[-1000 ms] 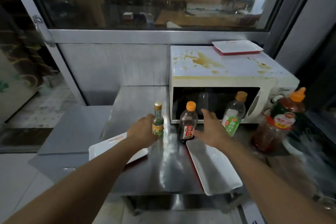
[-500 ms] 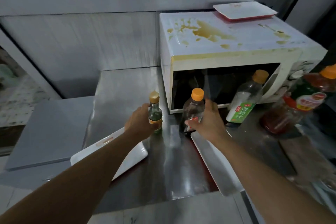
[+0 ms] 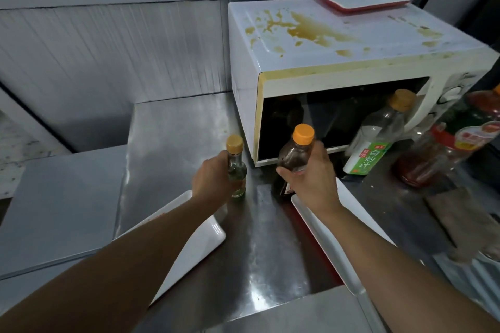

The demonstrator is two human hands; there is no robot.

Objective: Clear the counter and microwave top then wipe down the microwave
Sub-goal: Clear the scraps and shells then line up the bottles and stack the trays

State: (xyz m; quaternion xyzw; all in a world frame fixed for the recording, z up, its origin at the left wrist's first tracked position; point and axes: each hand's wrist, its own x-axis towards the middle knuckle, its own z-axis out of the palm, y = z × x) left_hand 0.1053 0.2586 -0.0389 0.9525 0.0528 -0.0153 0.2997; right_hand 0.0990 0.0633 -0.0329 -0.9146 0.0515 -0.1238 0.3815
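Both hands, left hand (image 3: 213, 181) and right hand (image 3: 311, 176), grip 2 bottles upright.

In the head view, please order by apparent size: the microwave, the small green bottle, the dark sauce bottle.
1. microwave
2. dark sauce bottle, partly hidden by the right hand
3. small green bottle, in the left hand
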